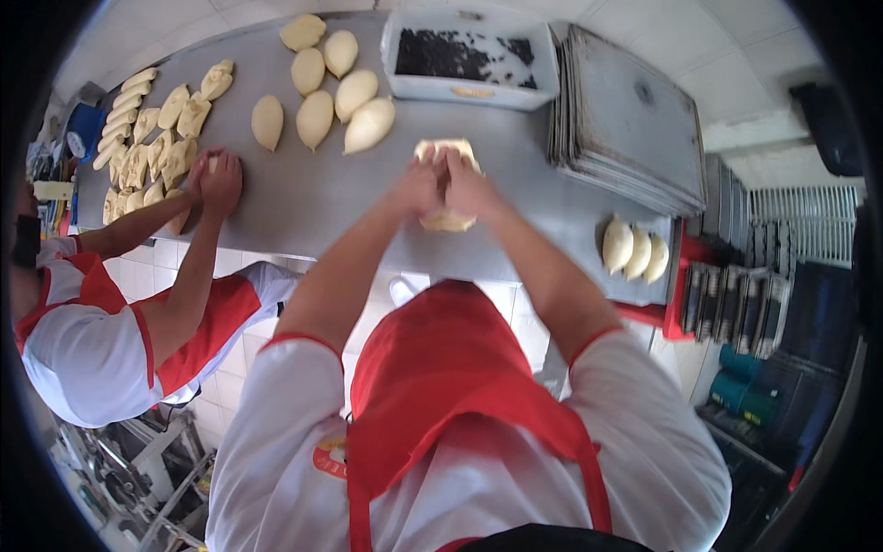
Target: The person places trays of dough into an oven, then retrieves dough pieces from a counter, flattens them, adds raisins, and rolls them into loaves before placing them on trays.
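Note:
Near the middle of the steel worktable lies a flattened, elongated piece of pale dough (446, 222). My left hand (423, 182) and my right hand (463, 181) press together over its middle, thumbs side by side, fingers curled onto the dough and partly covering it. Loose oval dough balls (368, 125) sit beyond my hands to the left, and three more dough pieces (618, 244) stand in a row at the right end of the table (547, 225).
At left, a co-worker's hands (221, 179) work on dough beside rows of shaped pieces (179, 156). At the back stand a white tub of dark bits (469, 60) and stacked metal trays (635, 110). Pans (731, 308) fill racks at right.

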### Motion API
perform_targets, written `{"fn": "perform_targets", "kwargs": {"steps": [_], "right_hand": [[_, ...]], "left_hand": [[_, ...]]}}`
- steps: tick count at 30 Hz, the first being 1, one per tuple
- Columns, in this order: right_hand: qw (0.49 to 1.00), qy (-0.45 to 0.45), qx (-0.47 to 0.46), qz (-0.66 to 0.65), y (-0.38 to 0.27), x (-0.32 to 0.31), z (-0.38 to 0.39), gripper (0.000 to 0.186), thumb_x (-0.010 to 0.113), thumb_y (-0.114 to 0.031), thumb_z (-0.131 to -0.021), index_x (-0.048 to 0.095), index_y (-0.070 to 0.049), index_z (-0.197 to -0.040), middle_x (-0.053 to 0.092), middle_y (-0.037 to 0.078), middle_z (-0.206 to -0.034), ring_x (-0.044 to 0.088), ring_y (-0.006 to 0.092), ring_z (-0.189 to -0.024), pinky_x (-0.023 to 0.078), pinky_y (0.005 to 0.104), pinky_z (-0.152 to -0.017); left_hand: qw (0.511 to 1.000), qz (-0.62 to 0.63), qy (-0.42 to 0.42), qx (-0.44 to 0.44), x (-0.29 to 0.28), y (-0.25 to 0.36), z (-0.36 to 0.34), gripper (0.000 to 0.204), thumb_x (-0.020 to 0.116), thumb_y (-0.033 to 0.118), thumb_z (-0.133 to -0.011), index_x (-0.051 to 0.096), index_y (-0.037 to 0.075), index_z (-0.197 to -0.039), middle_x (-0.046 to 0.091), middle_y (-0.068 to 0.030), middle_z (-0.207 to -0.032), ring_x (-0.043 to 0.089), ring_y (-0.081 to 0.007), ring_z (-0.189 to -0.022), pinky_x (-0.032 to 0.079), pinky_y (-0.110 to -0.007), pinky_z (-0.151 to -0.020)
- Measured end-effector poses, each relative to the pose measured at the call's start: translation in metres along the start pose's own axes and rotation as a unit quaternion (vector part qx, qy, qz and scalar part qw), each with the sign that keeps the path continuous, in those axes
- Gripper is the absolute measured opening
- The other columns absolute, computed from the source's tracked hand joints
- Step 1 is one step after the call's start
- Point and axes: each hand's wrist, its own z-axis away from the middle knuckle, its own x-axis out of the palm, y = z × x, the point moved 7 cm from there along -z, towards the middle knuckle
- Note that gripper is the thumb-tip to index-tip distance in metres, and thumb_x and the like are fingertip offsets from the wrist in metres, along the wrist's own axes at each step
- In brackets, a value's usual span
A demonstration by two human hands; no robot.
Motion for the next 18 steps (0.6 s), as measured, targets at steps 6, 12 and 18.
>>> {"fn": "perform_targets", "kwargs": {"steps": [6, 12, 18], "right_hand": [[0.969, 0.007, 0.186, -0.163, 0.064, -0.043, -0.013, 0.039, 0.056, -0.02, -0.095, 0.072, -0.004, -0.126, 0.069, 0.023, -0.131, 0.069, 0.0419, -0.111, 0.055, 0.0501, -0.095], [0.995, 0.048, 0.021, -0.087, 0.016, -0.002, 0.039, 0.054, 0.058, -0.016, -0.099, 0.055, 0.0, -0.151, 0.058, 0.022, -0.131, 0.064, 0.0374, -0.118, 0.056, 0.0428, -0.097], [0.998, -0.016, -0.022, 0.057, 0.013, 0.009, 0.007, 0.061, 0.066, -0.016, -0.094, 0.054, 0.001, -0.152, 0.064, 0.022, -0.131, 0.067, 0.0394, -0.115, 0.057, 0.0432, -0.096]], "left_hand": [[0.836, 0.383, 0.027, -0.392, -0.012, -0.053, 0.007, 0.037, 0.064, 0.013, -0.098, 0.073, 0.004, -0.133, 0.078, -0.0183, -0.109, 0.075, -0.0294, -0.098, 0.058, -0.039, -0.083], [0.911, 0.266, 0.069, -0.308, 0.007, -0.009, 0.019, 0.039, 0.065, 0.012, -0.099, 0.07, 0.002, -0.137, 0.068, -0.0145, -0.102, 0.069, -0.027, -0.088, 0.057, -0.039, -0.08], [0.977, 0.107, -0.037, -0.181, 0.009, -0.003, -0.012, 0.042, 0.066, 0.013, -0.097, 0.069, 0.003, -0.138, 0.065, -0.0196, -0.106, 0.067, -0.0362, -0.093, 0.059, -0.045, -0.085]]}}
